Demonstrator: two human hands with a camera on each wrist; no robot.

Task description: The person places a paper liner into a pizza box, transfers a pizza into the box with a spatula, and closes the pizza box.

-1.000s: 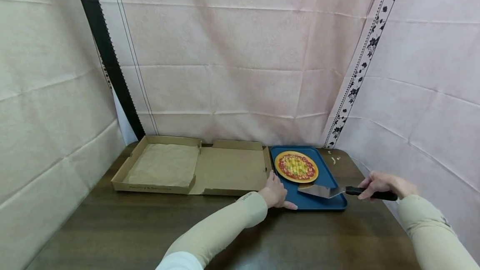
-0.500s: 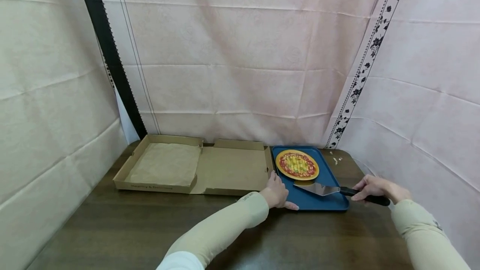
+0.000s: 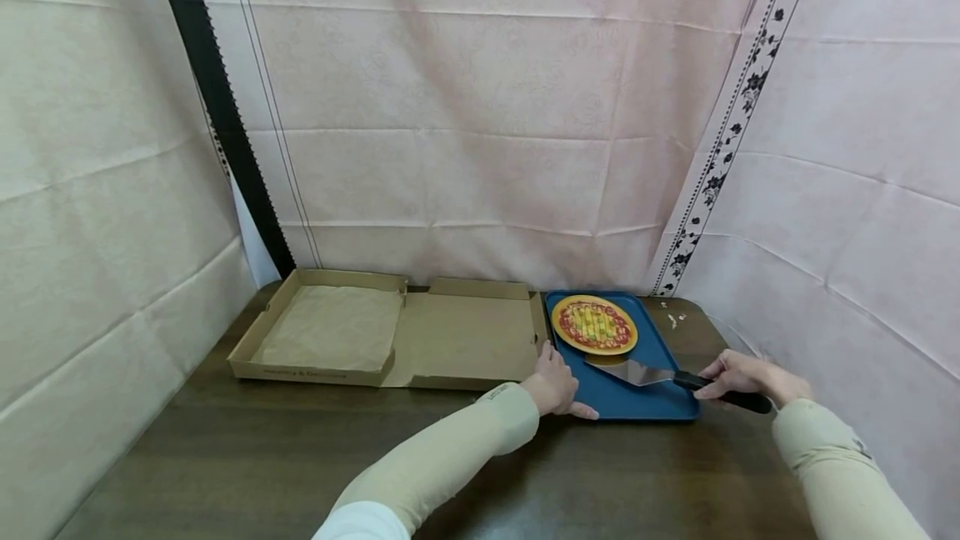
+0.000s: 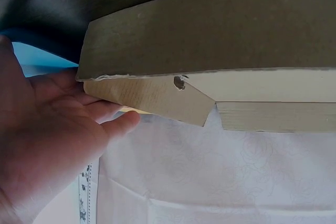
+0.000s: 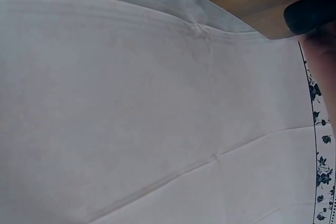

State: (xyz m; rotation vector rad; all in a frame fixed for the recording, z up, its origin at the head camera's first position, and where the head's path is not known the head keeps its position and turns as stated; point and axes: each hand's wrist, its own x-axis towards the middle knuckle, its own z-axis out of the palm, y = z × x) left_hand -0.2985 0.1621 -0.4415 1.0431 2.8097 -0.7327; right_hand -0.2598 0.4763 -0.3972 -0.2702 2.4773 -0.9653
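A round pizza with red and yellow topping lies in the back part of a blue tray. My right hand grips the black handle of a spatula. Its angled metal blade reaches over the tray, and its tip meets the pizza's near edge; how far it goes beneath is hidden. My left hand rests at the tray's near left corner, thumb along the front edge. In the left wrist view, its extended fingers lie beside a cardboard flap. The right wrist view catches only the handle end and part of the hand.
Left of the tray lies an opened cardboard pizza box, its left half lined with brown paper. Small pale scraps lie on the dark wooden table behind the tray's right side. Pale cloth surrounds the table.
My right hand has brought the spatula left and further toward the pizza. The pizza has shifted slightly toward the back of the tray. My left hand keeps its place.
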